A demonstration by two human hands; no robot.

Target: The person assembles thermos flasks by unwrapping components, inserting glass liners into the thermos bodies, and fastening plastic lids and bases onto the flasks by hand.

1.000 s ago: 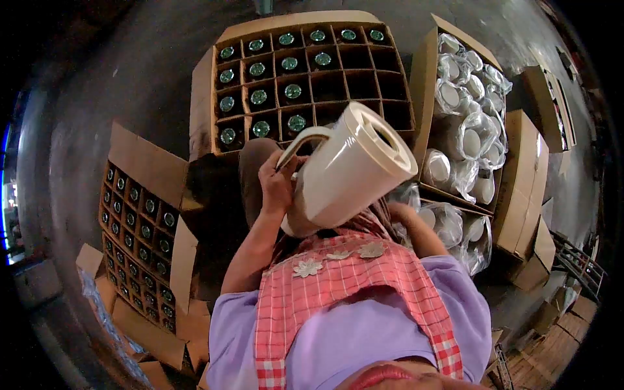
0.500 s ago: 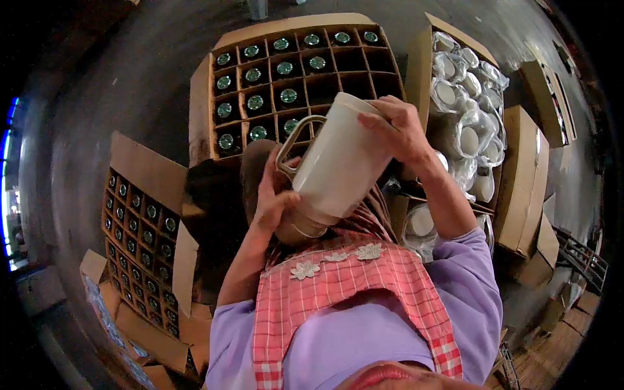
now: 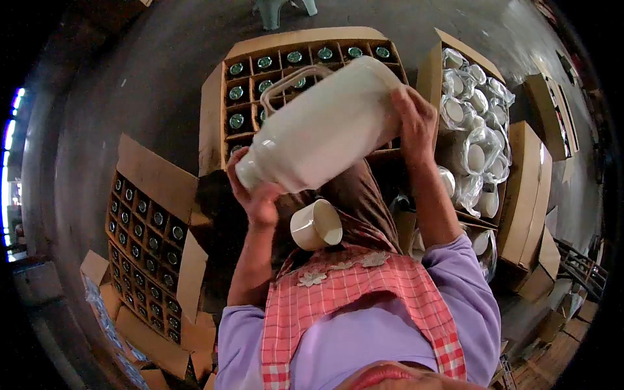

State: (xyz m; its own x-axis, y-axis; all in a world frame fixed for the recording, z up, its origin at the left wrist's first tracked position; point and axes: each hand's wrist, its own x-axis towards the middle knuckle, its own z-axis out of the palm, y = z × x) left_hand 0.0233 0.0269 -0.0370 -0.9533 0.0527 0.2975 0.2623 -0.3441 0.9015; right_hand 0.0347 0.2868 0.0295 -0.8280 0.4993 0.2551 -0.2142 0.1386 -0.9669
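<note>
A white thermos jug (image 3: 328, 123) with a side handle is held tilted in front of me, its narrow neck at the lower left. My left hand (image 3: 259, 200) is closed round the neck. At the upper right, my right hand (image 3: 416, 120) grips the wide base end. A cream cup (image 3: 316, 225) lies on its side in my lap, its opening towards the right, touched by neither hand. Behind the jug stands a divided carton (image 3: 214, 120) with round, shiny green-tinted pieces in many of its cells; the jug hides part of it.
An open carton (image 3: 426, 71) of plastic-wrapped white pieces stands at the right, beside a closed cardboard box (image 3: 523, 188). Another divided carton (image 3: 156, 166) with shiny round tops is at the left. The legs of a pale green stool (image 3: 270, 14) show at the top.
The jug has risen and tipped further over, its neck swinging left. My left hand has shifted from beside the handle to the neck. The cup in my lap shows more fully now.
</note>
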